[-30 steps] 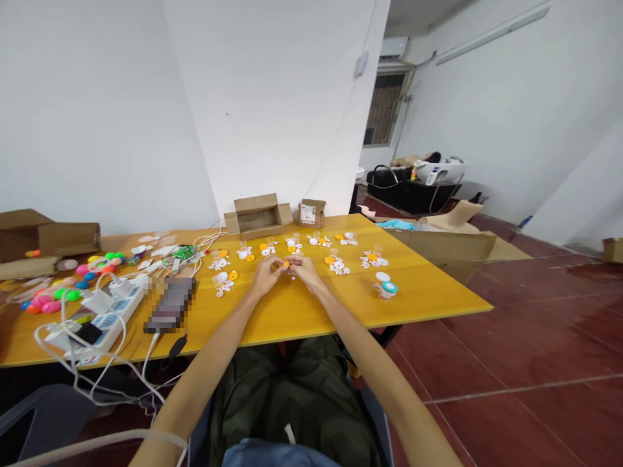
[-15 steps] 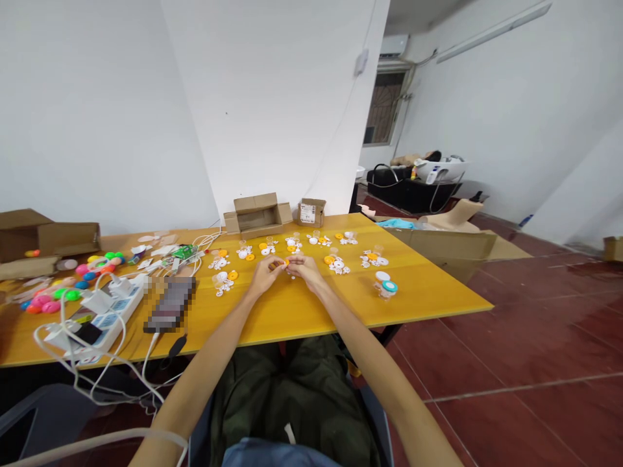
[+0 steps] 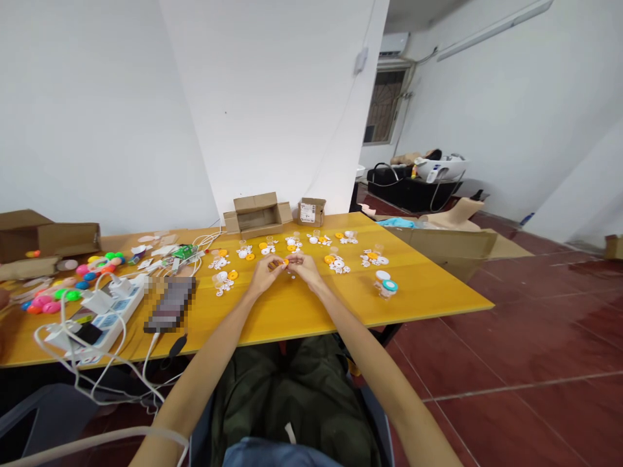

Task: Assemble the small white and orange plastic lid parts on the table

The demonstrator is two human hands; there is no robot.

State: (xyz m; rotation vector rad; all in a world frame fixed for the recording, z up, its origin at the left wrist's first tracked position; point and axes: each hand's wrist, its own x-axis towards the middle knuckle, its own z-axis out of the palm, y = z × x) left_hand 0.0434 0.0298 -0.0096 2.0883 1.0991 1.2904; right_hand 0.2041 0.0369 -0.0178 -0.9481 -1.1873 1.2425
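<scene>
Over the middle of the yellow table (image 3: 287, 318), my left hand (image 3: 264, 275) and my right hand (image 3: 304, 270) meet at the fingertips. Pinched between them is a small orange piece (image 3: 286, 262), mostly hidden by the fingers; its exact shape is too small to make out. Around my hands lie several small groups of white and orange plastic gears and discs, such as the gears (image 3: 223, 284) left of my left hand and the gears (image 3: 337, 263) right of my right hand. Small clear cups stand among them.
On the right stand small clear containers, one with a teal lid (image 3: 389, 285). Open cardboard boxes (image 3: 257, 217) sit at the back. A power strip (image 3: 114, 311), white cables, a phone (image 3: 171, 305), a green circuit board (image 3: 185, 251) and coloured balls (image 3: 51, 305) crowd the left.
Both hands stay in nearly the same place, with only slight finger movement around the orange piece. The things on the table have not moved.
</scene>
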